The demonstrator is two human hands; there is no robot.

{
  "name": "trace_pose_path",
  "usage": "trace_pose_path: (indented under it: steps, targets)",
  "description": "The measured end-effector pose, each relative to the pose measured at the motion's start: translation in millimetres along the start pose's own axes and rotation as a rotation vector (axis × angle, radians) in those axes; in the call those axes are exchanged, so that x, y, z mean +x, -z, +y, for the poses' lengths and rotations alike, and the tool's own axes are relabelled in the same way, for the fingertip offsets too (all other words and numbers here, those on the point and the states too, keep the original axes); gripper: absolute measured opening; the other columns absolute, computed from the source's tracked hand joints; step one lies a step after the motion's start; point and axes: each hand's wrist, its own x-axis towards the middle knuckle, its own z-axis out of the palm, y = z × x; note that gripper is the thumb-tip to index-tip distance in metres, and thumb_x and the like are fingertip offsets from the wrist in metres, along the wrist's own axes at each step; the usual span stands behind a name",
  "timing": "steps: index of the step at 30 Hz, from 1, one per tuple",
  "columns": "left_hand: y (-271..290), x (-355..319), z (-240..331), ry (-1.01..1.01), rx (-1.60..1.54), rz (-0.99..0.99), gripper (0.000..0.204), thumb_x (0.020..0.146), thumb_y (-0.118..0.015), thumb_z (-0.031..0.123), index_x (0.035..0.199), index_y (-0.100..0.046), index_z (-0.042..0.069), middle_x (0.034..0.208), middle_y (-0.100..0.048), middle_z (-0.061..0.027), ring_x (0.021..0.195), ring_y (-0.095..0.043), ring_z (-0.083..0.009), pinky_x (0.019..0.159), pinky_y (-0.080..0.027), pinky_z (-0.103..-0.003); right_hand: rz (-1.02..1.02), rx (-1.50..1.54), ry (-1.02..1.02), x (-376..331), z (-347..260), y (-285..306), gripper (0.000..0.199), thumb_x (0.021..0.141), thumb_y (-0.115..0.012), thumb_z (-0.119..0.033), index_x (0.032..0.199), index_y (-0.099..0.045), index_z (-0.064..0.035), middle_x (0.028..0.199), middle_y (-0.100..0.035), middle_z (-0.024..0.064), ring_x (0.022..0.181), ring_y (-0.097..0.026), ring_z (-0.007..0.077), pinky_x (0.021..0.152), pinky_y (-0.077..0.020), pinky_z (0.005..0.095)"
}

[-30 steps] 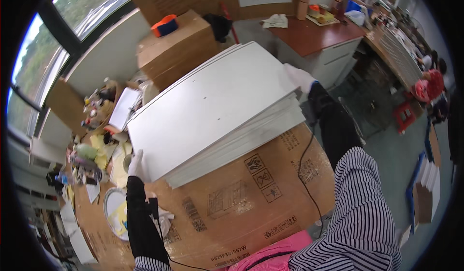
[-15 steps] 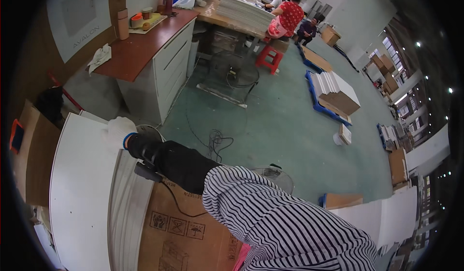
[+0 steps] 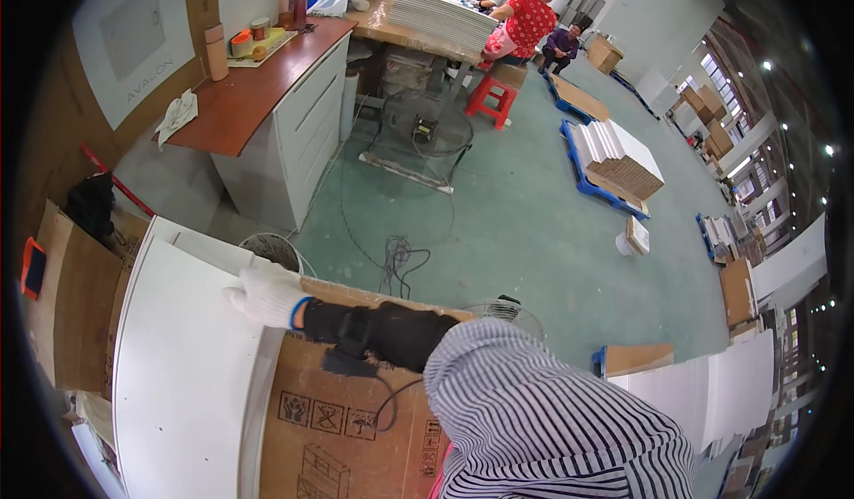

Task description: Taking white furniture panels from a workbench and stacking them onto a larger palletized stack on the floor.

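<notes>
Green floor spreads wide from the cardboard-covered desk to a pallet of stacked panels, with a tangled cable and a fan on it. White boards lie stacked at the desk's left part, their long right edge running along bare cardboard and their far end pointing toward a red-topped cabinet. On their left side a brown box stands close by, so room there is narrow; to the right, the printed cardboard offers a broad flat strip before its edge meets the floor. Just past the far right corner sits a bucket.

Of the two hands, only the right hand shows. It wears a white glove with a blue cuff, its back turned up and its fingers pointing left over the boards' right edge near the far end. The forearm comes in from the lower right, in a striped sleeve and a black cover, with a dark strap at the wrist.

Whether the fingers are pressing, pinching or merely resting, I cannot tell, since the glove hides their undersides. The lower border cuts off the boards' near end. Farther back, a person in red is small and partly turned away.
</notes>
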Motion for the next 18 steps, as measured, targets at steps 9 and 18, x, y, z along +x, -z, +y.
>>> trace_pose_path:
  steps: [9,18]
  targets:
    - [43.3,19.9,-76.6,-0.068,-0.336,0.039,0.038,0.093,-0.057,0.032,0.116,-0.056,0.002,0.106,-0.06,-0.006,0.098,-0.056,-0.0161,0.087,-0.045,-0.03,-0.659,0.458,-0.054,74.8,70.1,35.1,0.07,0.094,-0.044,-0.058,0.119,-0.059,0.006,0.113,-0.065,0.0101,0.101,-0.062,0.0142,0.086,-0.0478,0.0259]
    - [-0.7,-27.7,-48.2,-0.051,-0.576,0.003,0.052,0.095,-0.052,0.044,0.132,-0.045,0.009,0.121,-0.056,-0.0077,0.112,-0.055,-0.0239,0.091,-0.049,-0.04,-0.86,0.535,-0.301,94.8,53.8,55.3,0.067,0.097,-0.039,-0.055,0.134,-0.047,0.0004,0.127,-0.057,0.0121,0.112,-0.058,0.0169,0.093,-0.047,0.0276]
